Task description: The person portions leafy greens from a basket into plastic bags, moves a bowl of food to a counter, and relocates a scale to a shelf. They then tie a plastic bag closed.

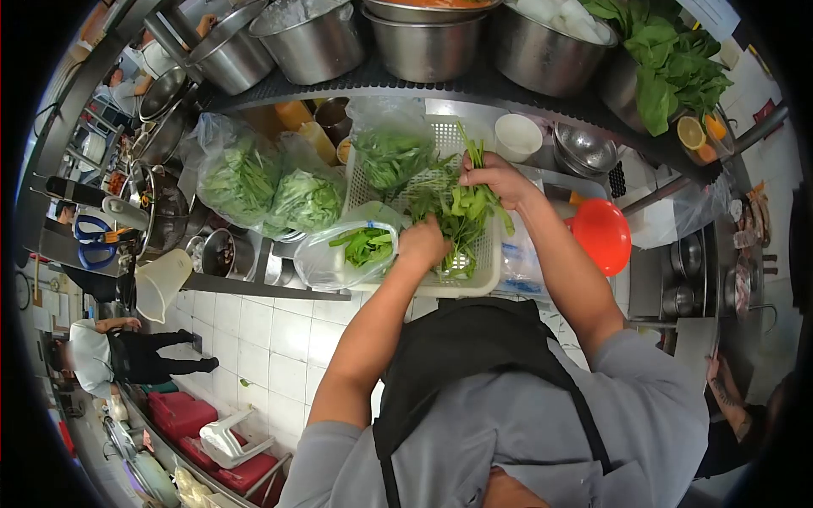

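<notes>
My right hand (498, 179) is closed round the stems of leafy greens (474, 201), whose leaves hang down over a white perforated basket (489, 267). Lower and to the left, my left hand (423, 244) has its fingers curled into the herbs (436, 207) lying in that basket; its fingertips are hidden among the leaves. Beside my left wrist sits an open plastic bag (318, 262) with cut green leaves (367, 246) inside. Another bag of greens (391, 157) rests in the basket's back left part.
Two more bags of greens (241, 173) stand at the left. Metal pots (423, 49) line the shelf above. A red round lid (601, 237) lies right of my right forearm. One person (93, 356) stands at the far left; another person's arm (727, 394) shows at the right.
</notes>
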Tool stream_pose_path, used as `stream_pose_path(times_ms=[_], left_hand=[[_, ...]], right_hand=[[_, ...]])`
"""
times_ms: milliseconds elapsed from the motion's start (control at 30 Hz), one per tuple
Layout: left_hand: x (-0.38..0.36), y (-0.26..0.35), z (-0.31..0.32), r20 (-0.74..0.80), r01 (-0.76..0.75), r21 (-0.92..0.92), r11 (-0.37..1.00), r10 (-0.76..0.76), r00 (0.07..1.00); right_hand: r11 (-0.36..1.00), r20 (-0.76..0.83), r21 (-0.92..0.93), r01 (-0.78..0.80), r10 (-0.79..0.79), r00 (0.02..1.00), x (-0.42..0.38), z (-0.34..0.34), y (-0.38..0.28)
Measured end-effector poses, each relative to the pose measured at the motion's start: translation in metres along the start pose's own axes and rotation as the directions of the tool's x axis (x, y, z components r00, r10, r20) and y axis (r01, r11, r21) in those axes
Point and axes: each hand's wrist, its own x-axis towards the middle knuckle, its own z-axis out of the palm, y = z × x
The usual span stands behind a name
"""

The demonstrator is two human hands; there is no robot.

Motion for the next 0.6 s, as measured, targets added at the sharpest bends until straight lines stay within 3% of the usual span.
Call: stream_pose_path(times_ms=[67, 100, 200, 300, 367, 433, 500, 600], left_hand=[[-0.004, 0.002, 0.028, -0.032, -0.062, 0.307, 0.95, 0.076, 0.997], [-0.006, 0.004, 0.032, -0.081, -0.09, 0.365, 0.927, 0.128, 0.989], [-0.009, 0.006, 0.022, 0.05, -0.124, 0.202, 0.971, 0.116, 0.992], [-0.031, 0.013, -0.034, -0.14, 0.062, -0.174, 0.983, -0.087, 0.986], [-0.023, -0.009, -0.042, -0.251, -0.082, -0.426, 0.901, -0.03, 0.967], [-0.02, -0.024, -0.061, -0.208, -0.126, -0.743, 0.658, -0.047, 0.977], [-0.017, -0.03, -0.086, 0.003, 0.01, -0.982, 0.19, -0.036, 0.999], [-0.013, -0.036, -0.102, 0.054, 0.051, -0.997, -0.062, -0.055, 0.997]], right_hand=[[0.995, 0.0, -0.073, 0.074, -0.074, 0.997, 0.002, 0.002, 0.002], [0.994, 0.003, -0.075, 0.082, -0.082, 0.997, 0.005, -0.001, 0.005], [0.992, -0.024, -0.069, 0.108, -0.11, 0.994, 0.015, -0.005, 0.011], [0.992, -0.115, -0.065, 0.107, -0.114, 0.987, 0.006, 0.004, -0.002], [0.991, -0.122, -0.104, 0.08, -0.093, 0.988, 0.001, 0.004, -0.009], [0.934, -0.09, -0.315, 0.169, -0.207, 0.974, 0.001, 0.002, -0.005], [0.87, -0.057, -0.445, 0.213, -0.265, 0.963, -0.002, 0.004, -0.006], [0.839, -0.043, -0.502, 0.211, -0.268, 0.963, -0.011, 0.014, -0.009]])
